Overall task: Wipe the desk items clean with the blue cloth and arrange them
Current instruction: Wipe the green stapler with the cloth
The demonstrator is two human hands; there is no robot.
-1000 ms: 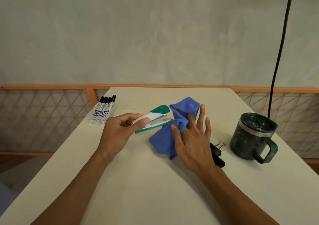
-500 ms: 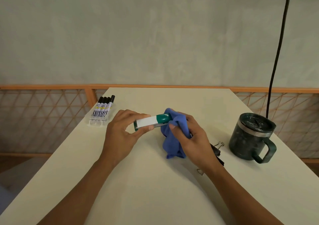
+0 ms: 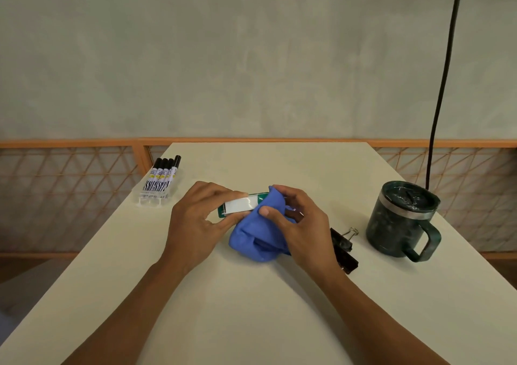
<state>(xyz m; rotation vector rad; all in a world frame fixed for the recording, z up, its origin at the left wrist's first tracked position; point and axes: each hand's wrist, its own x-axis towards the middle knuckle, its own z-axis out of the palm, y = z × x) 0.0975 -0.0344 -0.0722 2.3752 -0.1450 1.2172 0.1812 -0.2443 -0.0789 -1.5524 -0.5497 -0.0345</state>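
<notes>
Left hand (image 3: 193, 224): fingers curled round the white end of the stapler (image 3: 240, 205). Right hand (image 3: 303, 224): fingers and thumb pinch the blue cloth (image 3: 258, 238) over the stapler's green end. Binder clip (image 3: 342, 248) lies on the desk (image 3: 251, 308) just right of the right fingers, with the mug (image 3: 400, 219) farther right.

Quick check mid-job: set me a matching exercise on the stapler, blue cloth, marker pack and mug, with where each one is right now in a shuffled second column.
Things
1. stapler
2. blue cloth
3. marker pack
4. mug

Places
A. stands on the table, right side, lid on
B. gripped in the left hand
C. lies near the far left edge
D. bunched in the right hand, against the stapler

Pairs: 1-B; 2-D; 3-C; 4-A
</notes>
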